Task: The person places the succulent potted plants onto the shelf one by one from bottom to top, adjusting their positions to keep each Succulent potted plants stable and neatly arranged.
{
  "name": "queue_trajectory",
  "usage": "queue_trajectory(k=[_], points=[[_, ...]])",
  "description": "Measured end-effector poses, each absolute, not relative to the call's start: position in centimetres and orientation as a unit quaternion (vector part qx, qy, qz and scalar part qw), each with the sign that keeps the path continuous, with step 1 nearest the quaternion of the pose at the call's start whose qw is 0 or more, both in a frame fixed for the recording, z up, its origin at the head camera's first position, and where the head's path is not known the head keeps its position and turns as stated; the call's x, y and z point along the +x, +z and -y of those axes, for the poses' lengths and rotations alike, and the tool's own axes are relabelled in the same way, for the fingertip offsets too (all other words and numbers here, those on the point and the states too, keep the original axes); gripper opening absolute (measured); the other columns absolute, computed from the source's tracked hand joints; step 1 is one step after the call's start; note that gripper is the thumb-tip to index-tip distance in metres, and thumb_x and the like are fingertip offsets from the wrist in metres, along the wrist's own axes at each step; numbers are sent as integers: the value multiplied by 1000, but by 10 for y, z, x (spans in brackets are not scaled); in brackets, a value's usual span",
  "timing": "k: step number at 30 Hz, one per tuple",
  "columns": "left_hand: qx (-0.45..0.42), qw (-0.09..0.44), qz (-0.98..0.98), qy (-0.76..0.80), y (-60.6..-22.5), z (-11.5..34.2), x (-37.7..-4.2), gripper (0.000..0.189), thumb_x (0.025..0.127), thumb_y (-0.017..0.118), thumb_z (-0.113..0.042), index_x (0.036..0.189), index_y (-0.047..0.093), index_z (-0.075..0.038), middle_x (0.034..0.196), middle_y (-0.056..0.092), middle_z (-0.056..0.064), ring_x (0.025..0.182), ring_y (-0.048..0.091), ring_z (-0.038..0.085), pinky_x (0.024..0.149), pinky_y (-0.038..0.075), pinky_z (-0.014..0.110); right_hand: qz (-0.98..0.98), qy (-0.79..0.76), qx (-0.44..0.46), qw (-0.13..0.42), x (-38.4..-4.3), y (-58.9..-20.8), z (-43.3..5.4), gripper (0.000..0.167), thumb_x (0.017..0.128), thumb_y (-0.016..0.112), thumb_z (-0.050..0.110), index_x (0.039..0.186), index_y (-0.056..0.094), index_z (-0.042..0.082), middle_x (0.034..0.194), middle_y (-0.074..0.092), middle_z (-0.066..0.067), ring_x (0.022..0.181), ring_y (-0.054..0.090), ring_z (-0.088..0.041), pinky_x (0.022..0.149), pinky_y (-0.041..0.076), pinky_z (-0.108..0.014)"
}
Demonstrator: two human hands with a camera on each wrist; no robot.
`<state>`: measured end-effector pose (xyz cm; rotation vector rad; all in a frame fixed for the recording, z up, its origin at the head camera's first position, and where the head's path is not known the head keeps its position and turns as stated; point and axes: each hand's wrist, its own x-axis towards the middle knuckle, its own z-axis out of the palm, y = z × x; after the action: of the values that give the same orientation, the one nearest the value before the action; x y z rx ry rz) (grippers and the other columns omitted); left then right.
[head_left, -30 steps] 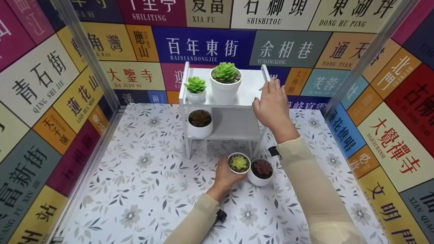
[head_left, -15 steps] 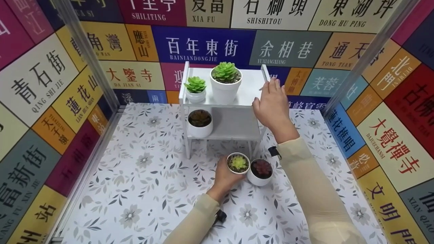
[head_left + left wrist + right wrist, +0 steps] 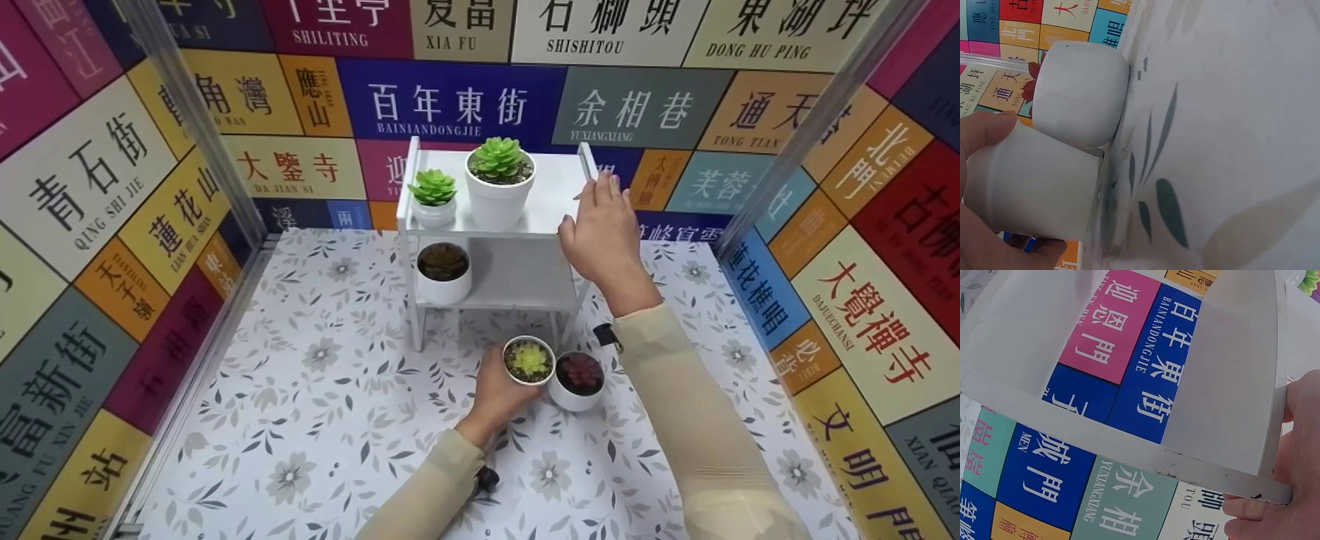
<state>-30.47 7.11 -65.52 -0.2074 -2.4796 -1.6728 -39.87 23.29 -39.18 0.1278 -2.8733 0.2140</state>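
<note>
My left hand (image 3: 496,394) grips a small white pot (image 3: 529,361) with a yellow-green succulent, in front of the shelf. In the left wrist view thumb and fingers wrap round this tapered pot (image 3: 1039,183), its base close over the patterned cloth. Right beside it stands a rounded white pot (image 3: 576,381) with a dark red succulent. My right hand (image 3: 604,236) rests against the right side of a white two-tier shelf (image 3: 517,277), fingers straight and pointing up. From the right wrist, that hand (image 3: 1303,467) lies at the corner of the shelf's frame.
On the top tier are a small green succulent (image 3: 433,196) and a larger potted one (image 3: 500,184). A pot with a brownish plant (image 3: 442,274) sits on the lower tier's left. Floral cloth (image 3: 300,420) covers the table; colourful sign-printed walls (image 3: 450,101) enclose it on three sides.
</note>
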Motion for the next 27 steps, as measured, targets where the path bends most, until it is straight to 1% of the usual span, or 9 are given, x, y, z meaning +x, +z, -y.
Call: queue_trajectory(k=[4, 8, 14, 20, 27], points=[[-69, 77, 830, -549, -648, -69, -302, 89, 63, 93, -29, 142, 57, -9, 132, 65, 8, 123, 63, 25, 111, 52, 45, 988, 74, 44, 131, -400, -393, -233, 78, 106, 36, 39, 161, 26, -14, 174, 16, -31, 165, 13, -45, 136, 11, -56], [-69, 96, 835, -537, -641, -68, -301, 90, 63, 92, -29, 144, 57, -9, 135, 65, 9, 126, 63, 25, 111, 52, 45, 986, 78, 46, 137, -401, -394, -233, 78, 105, 37, 39, 161, 27, -14, 174, 18, -32, 165, 14, -45, 136, 11, -56], [-61, 123, 845, -517, -633, -68, -296, 90, 62, 91, -32, 143, 58, -10, 131, 67, 8, 123, 65, 24, 109, 54, 42, 987, 77, 44, 137, -402, -395, -233, 77, 106, 37, 38, 161, 27, -14, 174, 18, -31, 165, 14, -45, 135, 11, -56], [-71, 163, 845, -504, -624, -66, -292, 88, 61, 92, -33, 140, 60, -10, 126, 68, 7, 117, 65, 23, 105, 56, 41, 986, 80, 46, 141, -402, -396, -233, 77, 105, 38, 38, 161, 28, -14, 173, 19, -31, 164, 15, -45, 135, 12, -57], [-75, 193, 839, -503, -618, -62, -293, 90, 59, 94, -36, 139, 60, -9, 124, 67, 8, 115, 66, 24, 101, 58, 43, 985, 83, 49, 142, -402, -396, -234, 77, 105, 38, 38, 161, 28, -14, 173, 18, -32, 164, 15, -46, 135, 12, -56]])
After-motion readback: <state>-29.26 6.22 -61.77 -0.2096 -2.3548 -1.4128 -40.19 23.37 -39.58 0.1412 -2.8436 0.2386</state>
